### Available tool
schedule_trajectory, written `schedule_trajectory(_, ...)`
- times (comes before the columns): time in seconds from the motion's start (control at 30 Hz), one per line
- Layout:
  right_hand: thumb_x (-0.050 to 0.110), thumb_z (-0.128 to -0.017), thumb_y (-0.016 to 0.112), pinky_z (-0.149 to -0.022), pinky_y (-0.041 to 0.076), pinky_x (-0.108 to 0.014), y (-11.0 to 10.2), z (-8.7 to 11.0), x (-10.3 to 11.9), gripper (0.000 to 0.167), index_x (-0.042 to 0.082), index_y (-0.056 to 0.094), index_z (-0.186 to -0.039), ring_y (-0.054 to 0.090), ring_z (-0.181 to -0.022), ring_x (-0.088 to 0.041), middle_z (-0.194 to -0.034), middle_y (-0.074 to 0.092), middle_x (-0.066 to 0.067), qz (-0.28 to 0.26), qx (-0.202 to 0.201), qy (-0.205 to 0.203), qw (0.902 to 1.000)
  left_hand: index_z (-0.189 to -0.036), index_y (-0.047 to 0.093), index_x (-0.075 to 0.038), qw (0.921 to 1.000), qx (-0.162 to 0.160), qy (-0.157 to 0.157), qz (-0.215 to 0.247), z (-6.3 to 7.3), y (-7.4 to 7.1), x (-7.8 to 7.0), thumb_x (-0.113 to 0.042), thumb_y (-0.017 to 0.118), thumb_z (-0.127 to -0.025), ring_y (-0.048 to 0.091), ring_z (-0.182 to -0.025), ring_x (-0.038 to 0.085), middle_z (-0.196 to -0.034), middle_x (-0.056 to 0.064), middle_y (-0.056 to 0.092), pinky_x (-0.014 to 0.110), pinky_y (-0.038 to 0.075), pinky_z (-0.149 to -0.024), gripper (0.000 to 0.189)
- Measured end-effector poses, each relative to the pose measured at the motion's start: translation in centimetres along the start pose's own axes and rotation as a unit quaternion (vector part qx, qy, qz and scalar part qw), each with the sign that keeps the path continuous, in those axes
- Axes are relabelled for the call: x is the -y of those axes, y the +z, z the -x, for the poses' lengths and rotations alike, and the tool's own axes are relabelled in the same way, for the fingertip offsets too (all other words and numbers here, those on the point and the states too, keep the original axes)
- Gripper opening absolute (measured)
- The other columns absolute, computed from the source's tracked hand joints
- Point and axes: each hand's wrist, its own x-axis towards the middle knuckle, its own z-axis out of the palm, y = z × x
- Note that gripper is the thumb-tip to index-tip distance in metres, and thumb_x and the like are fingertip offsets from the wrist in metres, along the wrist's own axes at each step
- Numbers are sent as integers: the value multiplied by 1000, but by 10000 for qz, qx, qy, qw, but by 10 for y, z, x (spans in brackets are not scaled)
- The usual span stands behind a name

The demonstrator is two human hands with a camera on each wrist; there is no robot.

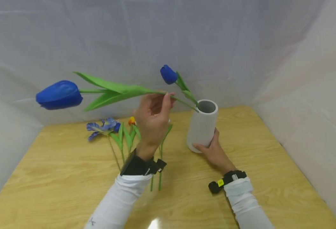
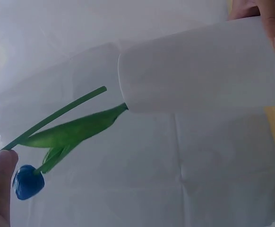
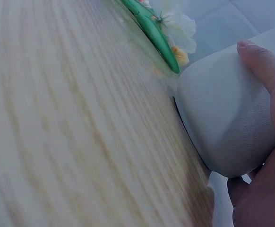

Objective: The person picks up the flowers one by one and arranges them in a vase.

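From where I stand, this looks like the placing of another stem in the vase. The left hand (image 1: 153, 121), around the middle of the head view, has its fingers pinched on the stem of a large blue tulip (image 1: 59, 95), whose bloom hangs out at the left of the frame. Right of centre, the white vase (image 1: 202, 130) is gripped low on its side by the right hand (image 1: 215, 154), thumb on the near face. A smaller blue tulip (image 1: 168, 74) already leans out of the mouth, toward the upper middle.

The head view makes the held stem's tip seem to meet the rim — but the left wrist view shows it just short of the mouth, beside the other tulip's leaf. To my eye, the next move calls for lifting the tip over the rim, swinging the bloom upward and letting the stem down inside, with the vase held steady. More flowers (image 1: 102, 127) lie on the tabletop (image 1: 56, 190), left of centre, partly behind the left arm.
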Motion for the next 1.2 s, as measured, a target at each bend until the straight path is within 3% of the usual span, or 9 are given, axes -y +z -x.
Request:
schedule_trajectory(0.3, 19, -88, 70, -108, 20, -55, -1, 13, 36, 99, 7, -9, -147, 29, -130, -40, -142, 22, -27, 173, 99, 57, 9998, -97, 61, 10, 9982, 372, 91, -467, -2, 19, 5, 1, 61, -90, 69, -75, 25, -89, 20, 69, 29, 56, -67, 11)
schedule_trajectory(0.43, 19, -88, 70, -108, 19, -54, -2, 14, 36, 99, 8, -9, -147, 27, -131, -39, -143, 21, -26, 139, 141, 88, 9998, -91, 65, 7, 9907, 480, 429, -1198, 1, 24, 8, -2, 63, -89, 69, -71, 21, -83, 16, 70, 23, 54, -66, 9)
schedule_trajectory(0.57, 27, -86, 72, -109, 20, -52, -2, 8, 16, 103, 15, -10, -148, 29, -131, -36, -143, 22, -21, 112, 83, 64, 9999, -87, 67, 5, 9801, 596, 649, -1778, 3, 23, 10, -3, 63, -88, 68, -69, 18, -80, 13, 70, 18, 53, -67, 9)
schedule_trajectory(0.7, 33, -84, 74, -108, 22, -51, -3, 2, -1, 105, 19, -8, -148, 31, -130, -33, -142, 24, -18, 149, -24, -49, 9999, -89, 66, 4, 9796, 782, 508, -1779, 4, 24, 11, -3, 62, -89, 68, -72, 17, -83, 13, 69, 18, 52, -69, 8)
schedule_trajectory(0.83, 33, -83, 75, -108, 22, -52, -5, 3, -2, 105, 18, -7, -148, 31, -129, -33, -142, 25, -18, 174, -59, -117, 9998, -91, 67, 1, 9756, 1050, 19, -1930, 5, 32, 13, -5, 61, -90, 67, -73, 14, -84, 9, 70, 17, 51, -70, 8)
schedule_trajectory(0.9, 34, -83, 74, -108, 22, -52, -7, 5, -1, 106, 18, -8, -148, 31, -129, -33, -142, 25, -18, 242, -51, -54, 9997, -90, 67, -2, 9668, 1298, -349, -2172, 6, 37, 14, -8, 61, -90, 64, -70, 11, -80, 5, 69, 16, 49, -66, 9)
schedule_trajectory(1.0, 34, -84, 73, -108, 22, -52, -10, 9, 4, 106, 18, -10, -148, 29, -130, -33, -143, 23, -18, 299, 10, 71, 9995, -87, 67, -4, 9453, 1825, -800, -2581, 7, 44, 14, -13, 58, -92, 58, -62, 10, -72, 1, 64, 19, 44, -57, 13)
schedule_trajectory(1.2, 20, -87, 70, -108, 20, -56, -10, 16, 27, 102, 9, -12, -147, 26, -131, -39, -144, 19, -23, 125, 173, 15, 9998, -86, 64, -6, 8981, 2863, -1088, -3157, 11, 53, 23, -17, 49, -98, 51, -56, 13, -68, 1, 57, 24, 41, -50, 23)
